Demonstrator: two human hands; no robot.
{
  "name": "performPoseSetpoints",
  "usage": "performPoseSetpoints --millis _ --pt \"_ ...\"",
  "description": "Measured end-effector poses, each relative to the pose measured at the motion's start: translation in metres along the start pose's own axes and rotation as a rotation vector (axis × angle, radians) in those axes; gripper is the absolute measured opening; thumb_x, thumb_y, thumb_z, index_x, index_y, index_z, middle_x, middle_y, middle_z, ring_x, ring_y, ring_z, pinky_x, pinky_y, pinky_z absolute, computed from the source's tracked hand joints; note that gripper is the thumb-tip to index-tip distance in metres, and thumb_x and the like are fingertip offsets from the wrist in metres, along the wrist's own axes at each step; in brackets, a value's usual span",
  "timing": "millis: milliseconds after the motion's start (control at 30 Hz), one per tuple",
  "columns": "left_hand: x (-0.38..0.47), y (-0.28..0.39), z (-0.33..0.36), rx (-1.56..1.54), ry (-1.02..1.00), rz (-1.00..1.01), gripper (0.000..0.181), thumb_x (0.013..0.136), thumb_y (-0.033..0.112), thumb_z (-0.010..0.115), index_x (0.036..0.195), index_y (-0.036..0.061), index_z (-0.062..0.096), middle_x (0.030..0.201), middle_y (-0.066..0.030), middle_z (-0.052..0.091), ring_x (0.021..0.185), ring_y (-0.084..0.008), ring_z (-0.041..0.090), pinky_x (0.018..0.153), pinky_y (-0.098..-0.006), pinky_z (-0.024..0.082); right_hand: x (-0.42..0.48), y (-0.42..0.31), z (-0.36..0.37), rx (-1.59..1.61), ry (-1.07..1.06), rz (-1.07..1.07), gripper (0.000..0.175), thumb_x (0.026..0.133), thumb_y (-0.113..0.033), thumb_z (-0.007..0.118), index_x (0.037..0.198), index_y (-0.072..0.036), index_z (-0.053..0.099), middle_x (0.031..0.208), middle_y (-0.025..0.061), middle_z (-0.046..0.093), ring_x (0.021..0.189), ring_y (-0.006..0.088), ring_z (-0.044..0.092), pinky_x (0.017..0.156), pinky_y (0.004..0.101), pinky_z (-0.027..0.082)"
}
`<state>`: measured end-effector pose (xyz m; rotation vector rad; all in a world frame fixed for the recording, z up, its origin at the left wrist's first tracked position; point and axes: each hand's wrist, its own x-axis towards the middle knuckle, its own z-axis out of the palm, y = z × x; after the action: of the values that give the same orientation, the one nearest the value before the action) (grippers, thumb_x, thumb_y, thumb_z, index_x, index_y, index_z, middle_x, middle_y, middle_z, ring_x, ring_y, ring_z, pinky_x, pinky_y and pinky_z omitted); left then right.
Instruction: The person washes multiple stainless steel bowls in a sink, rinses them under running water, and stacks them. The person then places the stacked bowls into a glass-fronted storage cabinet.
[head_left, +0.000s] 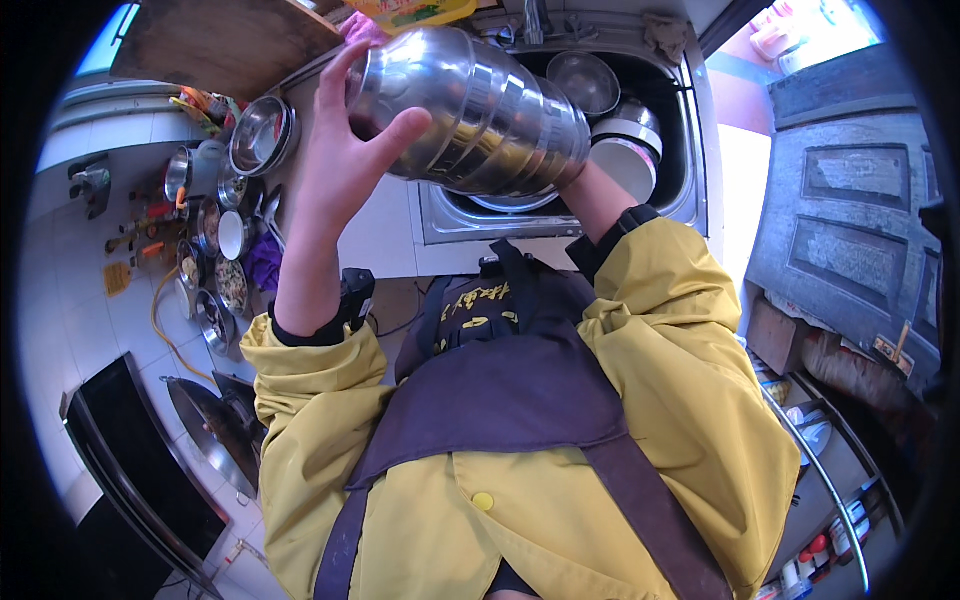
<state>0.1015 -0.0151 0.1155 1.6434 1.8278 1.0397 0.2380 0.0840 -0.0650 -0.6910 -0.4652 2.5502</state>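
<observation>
A banded stainless-steel vessel (480, 112) is held on its side over the near part of the sink (694, 172). Whether it is one piece or nested bowls, I cannot tell. My left hand (352, 127) grips its left end, thumb on the near side and fingers around the far side. At the other end my right hand (589, 191) shows only near the wrist; the rest is hidden inside or behind the vessel. In the sink lie a steel bowl (583, 82), a white bowl (626, 169) and other dishes, partly covered by the vessel.
A tap (534, 24) rises behind the sink, near a crumpled cloth (665, 36). Leftward are a wooden board (225, 41), stacked steel bowls (257, 139), several dishes of food (231, 285), a purple cloth (262, 261) and a wok (210, 435). A panelled door (855, 202) stands right.
</observation>
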Motion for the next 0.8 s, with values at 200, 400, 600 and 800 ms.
performPoseSetpoints --millis 200,400,600,800 --pt "-0.002 0.004 0.000 0.030 0.004 0.129 0.080 0.073 0.042 0.070 0.135 0.0136 0.028 0.123 -0.0142 0.042 0.109 -0.0222 0.048 0.089 -0.0331 0.043 -0.004 -0.005 -0.004 -0.010 0.005 0.006 0.035 0.085 -0.015 0.053 0.117 -0.001 0.047 0.106 0.0109 0.056 0.094 0.0231 0.059 0.077 0.0332 0.051" --pt "0.002 0.010 0.000 -0.003 0.008 0.069 0.078 0.074 0.036 0.071 0.135 0.0127 0.027 0.121 -0.0125 0.044 0.107 -0.0195 0.049 0.087 -0.0300 0.044 -0.004 -0.008 -0.007 0.004 0.017 0.010 0.035 0.085 -0.015 0.053 0.117 -0.001 0.047 0.106 0.0109 0.056 0.094 0.0230 0.059 0.077 0.0332 0.051" --pt "0.007 -0.003 0.000 -0.099 -0.051 0.014 0.078 0.073 0.039 0.070 0.134 0.0135 0.029 0.127 -0.0147 0.039 0.113 -0.0233 0.045 0.092 -0.0338 0.040 -0.001 -0.007 -0.008 0.003 0.023 -0.003 0.035 0.085 -0.014 0.053 0.117 -0.001 0.047 0.106 0.0109 0.056 0.093 0.0230 0.059 0.077 0.0331 0.051" --pt "0.007 -0.022 -0.010 -0.119 -0.052 0.146 0.083 0.070 0.041 0.073 0.133 0.0113 0.028 0.122 -0.0160 0.043 0.102 -0.0207 0.051 0.080 -0.0297 0.045 -0.011 -0.003 0.000 -0.009 0.064 -0.045 0.035 0.085 -0.014 0.053 0.117 -0.001 0.047 0.106 0.0108 0.056 0.093 0.0229 0.059 0.077 0.0330 0.051"
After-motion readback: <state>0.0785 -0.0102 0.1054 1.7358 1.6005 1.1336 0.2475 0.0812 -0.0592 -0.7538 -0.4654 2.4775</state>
